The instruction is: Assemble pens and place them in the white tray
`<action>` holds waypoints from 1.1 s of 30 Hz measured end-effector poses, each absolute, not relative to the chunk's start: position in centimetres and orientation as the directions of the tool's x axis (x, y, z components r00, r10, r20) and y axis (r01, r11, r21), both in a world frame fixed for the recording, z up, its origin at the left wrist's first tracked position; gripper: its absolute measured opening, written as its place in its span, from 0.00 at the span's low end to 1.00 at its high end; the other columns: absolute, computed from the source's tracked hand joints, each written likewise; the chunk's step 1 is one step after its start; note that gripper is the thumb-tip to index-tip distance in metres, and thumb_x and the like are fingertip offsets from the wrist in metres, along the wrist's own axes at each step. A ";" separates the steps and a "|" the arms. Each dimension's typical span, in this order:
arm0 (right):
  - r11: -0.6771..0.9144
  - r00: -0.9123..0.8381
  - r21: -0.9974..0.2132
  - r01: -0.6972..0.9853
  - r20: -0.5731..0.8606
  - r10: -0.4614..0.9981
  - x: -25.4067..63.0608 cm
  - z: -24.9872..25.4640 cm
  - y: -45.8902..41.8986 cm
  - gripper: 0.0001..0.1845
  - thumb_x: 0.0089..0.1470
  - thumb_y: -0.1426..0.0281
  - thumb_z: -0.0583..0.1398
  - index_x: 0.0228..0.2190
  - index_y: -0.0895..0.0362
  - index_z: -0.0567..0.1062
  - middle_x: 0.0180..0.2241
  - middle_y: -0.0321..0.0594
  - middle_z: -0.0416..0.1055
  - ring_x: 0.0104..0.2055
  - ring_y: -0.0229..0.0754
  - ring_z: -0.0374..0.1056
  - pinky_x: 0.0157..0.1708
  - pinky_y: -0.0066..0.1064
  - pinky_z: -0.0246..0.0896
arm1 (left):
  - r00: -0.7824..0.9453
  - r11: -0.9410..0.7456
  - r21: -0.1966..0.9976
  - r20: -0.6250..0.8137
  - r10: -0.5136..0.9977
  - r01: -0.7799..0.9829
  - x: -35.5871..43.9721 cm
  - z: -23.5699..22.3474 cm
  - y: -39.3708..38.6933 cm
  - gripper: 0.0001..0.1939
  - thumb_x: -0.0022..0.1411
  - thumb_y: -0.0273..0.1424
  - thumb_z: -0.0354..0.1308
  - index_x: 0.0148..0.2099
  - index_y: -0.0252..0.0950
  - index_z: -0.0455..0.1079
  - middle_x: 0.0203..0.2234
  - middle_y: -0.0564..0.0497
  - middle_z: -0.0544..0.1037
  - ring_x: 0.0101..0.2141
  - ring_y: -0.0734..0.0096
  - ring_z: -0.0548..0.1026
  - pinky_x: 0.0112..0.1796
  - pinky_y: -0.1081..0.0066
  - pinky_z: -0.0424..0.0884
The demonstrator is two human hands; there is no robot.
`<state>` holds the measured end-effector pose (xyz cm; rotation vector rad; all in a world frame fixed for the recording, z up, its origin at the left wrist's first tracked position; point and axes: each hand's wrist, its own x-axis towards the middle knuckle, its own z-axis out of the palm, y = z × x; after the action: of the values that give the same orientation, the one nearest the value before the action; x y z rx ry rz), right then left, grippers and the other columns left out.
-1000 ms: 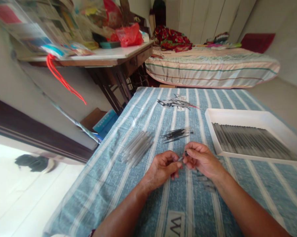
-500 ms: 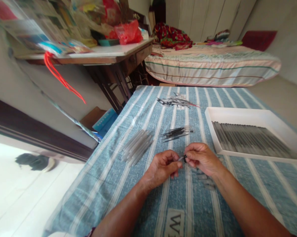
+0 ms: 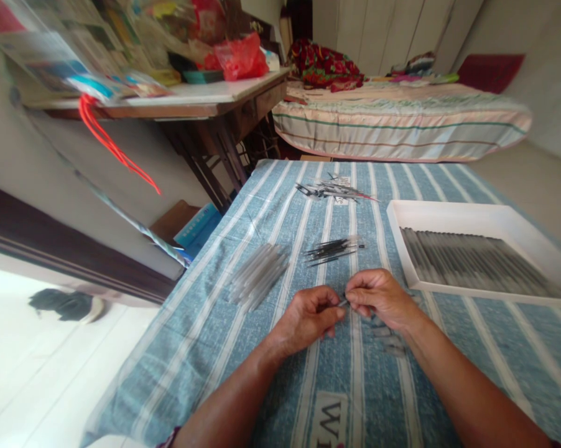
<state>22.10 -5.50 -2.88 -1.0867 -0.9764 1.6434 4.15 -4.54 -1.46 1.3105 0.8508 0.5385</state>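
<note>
My left hand (image 3: 311,315) is closed in a pinch on a thin grey tube-like piece (image 3: 343,303), mostly hidden by the fingers. Close beside it, my right hand (image 3: 379,297) pinches the other end of this piece, and the fingertips of both hands nearly meet above the cloth. Partly under the right wrist lie several small grey pieces (image 3: 389,339). Left of my hands is a pile of translucent grey tubes (image 3: 259,275). Just beyond them rests a bundle of thin black rods (image 3: 333,251), which look like pen refills.
A white box (image 3: 453,214) at the right holds a row of dark grey sticks (image 3: 471,261). Farther back lies a loose heap of thin black and grey pieces (image 3: 334,190). Blue striped cloth (image 3: 206,348) covers the table. A cluttered desk (image 3: 201,109) and a bed (image 3: 402,121) stand beyond.
My right fingertips have closed in slightly toward the left hand, and the dark end seen between them earlier is now mostly covered. The piles and box have not moved.
</note>
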 end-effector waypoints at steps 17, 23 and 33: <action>-0.102 -0.248 -0.967 0.232 -0.160 0.955 22.2 -2.2 -5.4 0.17 0.46 0.57 0.62 0.23 0.60 0.73 0.15 0.32 0.66 0.14 0.30 0.57 0.13 0.21 0.50 | 0.559 0.175 0.964 -0.259 0.788 0.201 4.4 -0.9 -4.6 0.06 0.55 0.29 0.56 0.27 0.34 0.66 0.13 0.59 0.67 0.13 0.81 0.62 0.15 0.80 0.58; 0.000 -0.257 -0.929 0.370 -0.102 0.961 22.0 -2.3 -5.5 0.21 0.52 0.57 0.57 0.16 0.59 0.69 0.13 0.31 0.62 0.14 0.29 0.54 0.14 0.22 0.48 | 0.564 0.157 0.958 -0.270 0.781 0.241 4.2 -1.1 -4.5 0.06 0.55 0.30 0.56 0.28 0.34 0.66 0.12 0.59 0.67 0.13 0.81 0.62 0.15 0.79 0.58; -0.015 -0.264 -0.960 0.280 -0.092 0.960 22.9 -2.0 -5.6 0.14 0.48 0.60 0.61 0.30 0.58 0.72 0.19 0.32 0.67 0.16 0.32 0.59 0.17 0.24 0.53 | 0.560 0.166 0.960 -0.267 0.784 0.226 4.1 -1.9 -4.4 0.05 0.55 0.31 0.56 0.31 0.35 0.65 0.15 0.58 0.67 0.15 0.79 0.65 0.16 0.79 0.58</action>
<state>22.93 -5.55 -2.04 -1.3131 -1.6028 1.3128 4.07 -4.40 -1.89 1.3859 0.9473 0.4972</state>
